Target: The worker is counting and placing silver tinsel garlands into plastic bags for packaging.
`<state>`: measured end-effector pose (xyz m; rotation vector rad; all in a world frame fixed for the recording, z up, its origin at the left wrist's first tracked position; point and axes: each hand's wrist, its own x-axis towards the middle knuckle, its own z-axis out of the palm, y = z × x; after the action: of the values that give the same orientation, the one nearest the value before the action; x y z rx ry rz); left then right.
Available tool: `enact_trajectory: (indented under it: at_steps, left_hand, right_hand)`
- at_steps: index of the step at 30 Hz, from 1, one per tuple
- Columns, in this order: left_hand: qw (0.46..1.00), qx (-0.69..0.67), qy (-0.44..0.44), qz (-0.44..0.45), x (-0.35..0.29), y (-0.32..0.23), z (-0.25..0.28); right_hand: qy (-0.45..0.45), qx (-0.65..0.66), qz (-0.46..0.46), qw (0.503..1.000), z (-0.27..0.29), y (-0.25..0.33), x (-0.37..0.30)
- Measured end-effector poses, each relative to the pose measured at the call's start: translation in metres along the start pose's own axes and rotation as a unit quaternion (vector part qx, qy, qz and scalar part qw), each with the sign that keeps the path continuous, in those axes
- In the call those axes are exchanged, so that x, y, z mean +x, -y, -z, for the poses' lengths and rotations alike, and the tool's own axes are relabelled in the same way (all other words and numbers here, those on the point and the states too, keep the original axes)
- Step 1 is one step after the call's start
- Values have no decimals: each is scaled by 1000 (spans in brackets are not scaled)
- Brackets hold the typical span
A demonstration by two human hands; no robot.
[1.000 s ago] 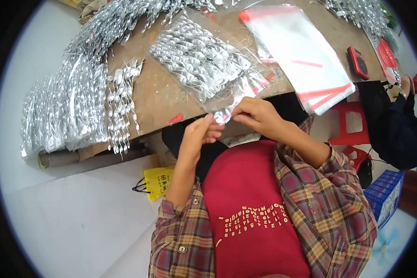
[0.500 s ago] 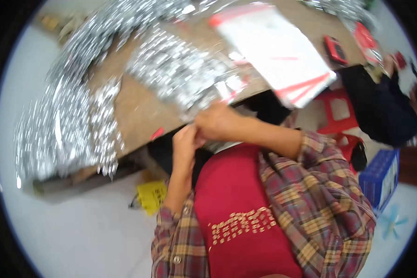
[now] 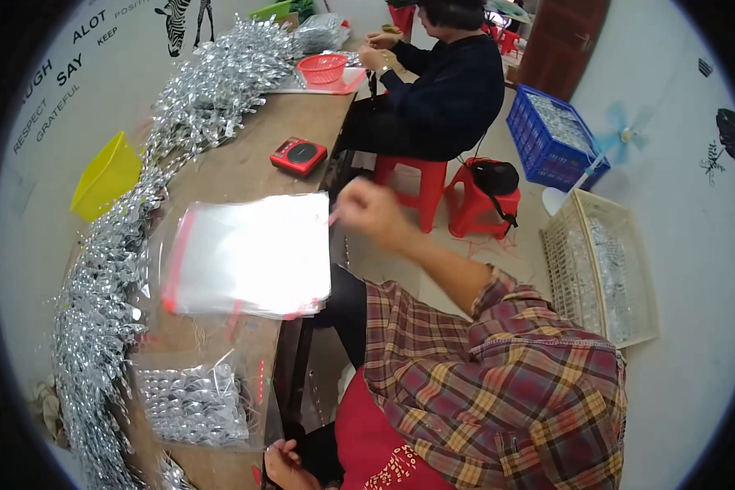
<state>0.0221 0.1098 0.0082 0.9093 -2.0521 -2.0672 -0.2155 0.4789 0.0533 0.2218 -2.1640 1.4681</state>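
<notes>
My right hand (image 3: 369, 211) is closed in a pinch just off the right edge of a stack of clear plastic bags (image 3: 249, 253) with red edge strips. A thin pinkish bit shows at its fingertips, too small to name. Low in the view, at the table's near edge, my left hand (image 3: 287, 467) has its fingers curled, and what they may hold is hidden. Beside it lies a clear bag (image 3: 194, 404) holding rows of silver twisted foil pieces. The bag's flap reaches close to the left fingers.
A long heap of silver foil strands (image 3: 98, 302) runs along the table's far side, beside a yellow bin (image 3: 106, 178). A red-and-black device (image 3: 299, 155) and a red basket (image 3: 322, 69) sit farther along. A co-worker (image 3: 445, 82) sits there. Crates (image 3: 559, 135) and red stools stand right.
My view has swung to the right. My hands, together at the table edge before, are now apart: the right beside the bag stack, the left by the filled bag.
</notes>
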Motion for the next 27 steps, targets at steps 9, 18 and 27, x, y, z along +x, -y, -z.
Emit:
enact_trajectory:
  at_steps: [9,18,27]
  left_hand:
    - [999,20,1,-27,-6,-3,31]
    - [616,701,65,-354,19,-61,62]
    - [608,607,26,-511,69,-6,57]
  right_hand:
    - [200,-659,-262,676,192,-217,-88]
    - [499,-542,-295,608,96,-87,-72]
    - [285,-659,-3,697,129,-122,-51]
